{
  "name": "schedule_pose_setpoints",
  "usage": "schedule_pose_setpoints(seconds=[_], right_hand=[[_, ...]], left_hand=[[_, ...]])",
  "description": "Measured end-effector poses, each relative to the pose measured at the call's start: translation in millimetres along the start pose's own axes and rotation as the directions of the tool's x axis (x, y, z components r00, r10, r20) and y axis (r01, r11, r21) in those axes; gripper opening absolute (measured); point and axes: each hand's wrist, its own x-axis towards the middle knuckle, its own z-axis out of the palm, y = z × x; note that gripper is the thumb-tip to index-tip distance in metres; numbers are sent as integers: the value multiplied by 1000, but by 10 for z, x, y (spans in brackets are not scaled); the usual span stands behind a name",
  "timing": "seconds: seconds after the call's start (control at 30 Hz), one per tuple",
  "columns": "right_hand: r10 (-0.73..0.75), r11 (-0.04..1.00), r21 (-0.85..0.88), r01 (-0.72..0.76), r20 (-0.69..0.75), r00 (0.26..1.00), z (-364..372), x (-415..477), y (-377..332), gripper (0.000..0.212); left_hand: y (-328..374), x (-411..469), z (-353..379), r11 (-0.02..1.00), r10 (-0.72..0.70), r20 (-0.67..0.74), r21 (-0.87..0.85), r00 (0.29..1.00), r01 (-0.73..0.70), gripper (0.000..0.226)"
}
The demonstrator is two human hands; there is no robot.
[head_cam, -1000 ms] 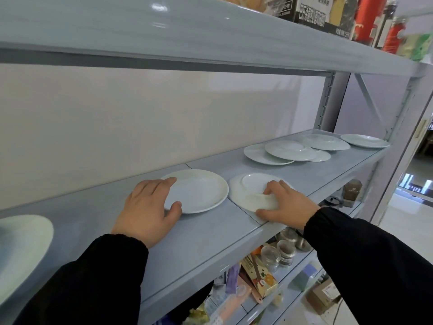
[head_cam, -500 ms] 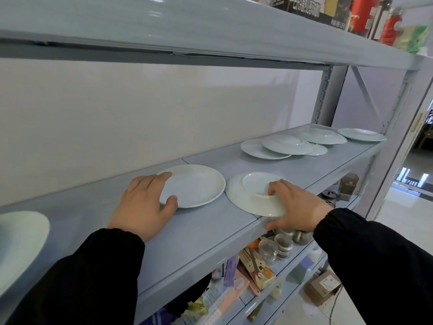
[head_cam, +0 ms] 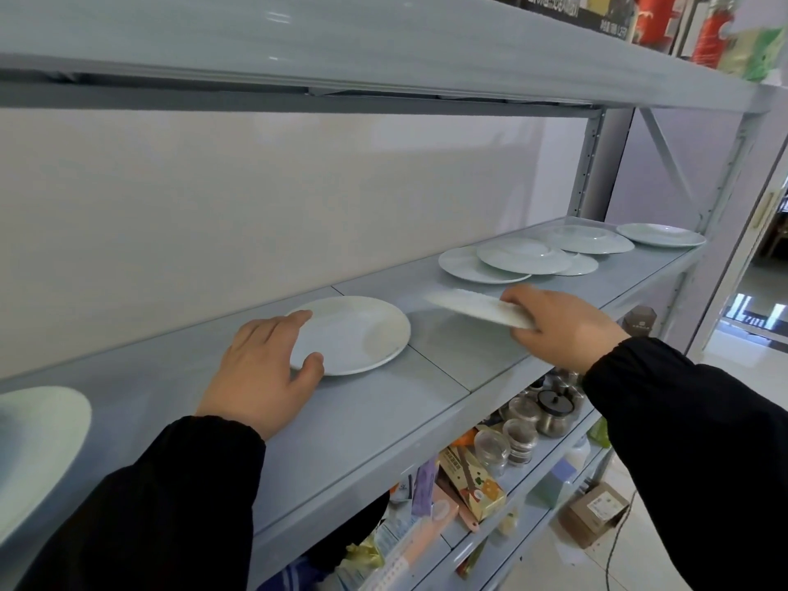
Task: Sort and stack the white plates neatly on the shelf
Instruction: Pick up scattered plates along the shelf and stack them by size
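A white plate (head_cam: 358, 332) lies flat on the grey shelf (head_cam: 383, 415). My left hand (head_cam: 262, 368) rests on its left rim, fingers over the edge and thumb at the front. My right hand (head_cam: 558, 324) grips a second white plate (head_cam: 473, 307) by its near edge; it is lifted off the shelf, tilted and blurred. Farther right several white plates (head_cam: 522, 258) overlap in a loose group, and one more white plate (head_cam: 661, 234) lies at the far right end. Part of another white plate (head_cam: 34, 441) shows at the left edge.
An upper shelf board (head_cam: 341, 49) hangs low over the plates, and a white wall closes the back. A metal upright (head_cam: 601, 164) stands at the rear right. Jars (head_cam: 550, 413), cartons and packets fill the lower shelves, and a cardboard box (head_cam: 592, 518) sits on the floor.
My right hand has lifted its plate off the shelf and tilted it; before, that plate lay flat beside the left one. My left hand stays on its plate.
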Motion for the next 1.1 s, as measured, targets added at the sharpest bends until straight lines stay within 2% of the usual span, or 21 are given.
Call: schedule_pose_setpoints(seconds=[0.13,0.2,0.23,0.27,0.3,0.33,0.4,0.43,0.5,0.6,0.73,0.83,0.9,1.0,1.1], right_hand=[[116,987,134,-84,-248,962,8,155,-2,38],[229,931,353,-97,-353,907,6,158,-71,36],[307,862,500,-87,-377,874,20,156,-135,34],[394,748,660,-67,-361,845,48,164,-222,31],[471,574,819,-32,-298,830,91,190,-322,26],[524,346,938,0,-193,829,143,234,-426,21],[516,-95,995,5,45,855,230,364,-632,21],[480,-234,972,-5,120,869,275,451,-711,24],[412,-350,936,-42,194,890,394,625,-834,32],[374,-347,933,-96,231,898,650,737,-952,39],[407,-228,970,-78,168,898,881,730,-934,34],[363,-214,973,-83,158,918,914,763,-898,40],[349,-169,980,-105,159,923,921,753,-922,40],[310,62,994,-84,61,949,924,721,-946,38],[255,315,941,-122,40,966,886,713,-940,61]], left_hand=[[-19,3,-3,1000,9,12,3,1000,-9,74],[-21,7,-3,1000,4,10,4,1000,-4,76],[-13,7,-5,1000,5,8,4,1000,-5,77],[-12,8,-6,1000,5,8,5,1000,-5,77],[-12,7,-5,1000,6,9,7,1000,-6,77],[-12,9,-5,1000,5,12,8,1000,-5,77],[-12,13,-5,1000,-4,19,6,1000,4,77],[-15,17,-6,1000,-8,21,4,1000,8,77],[-22,19,-7,1000,-3,20,3,1000,3,77],[-37,15,-10,1000,-19,19,-13,1000,20,77],[-48,19,8,1000,-13,33,-23,999,13,77],[-56,33,10,999,-15,23,-35,1000,16,77],[-66,31,17,999,-21,20,-36,1000,22,77],[-69,29,20,999,-25,9,-42,1000,26,77],[-45,26,5,998,-25,4,-58,1000,26,70]])
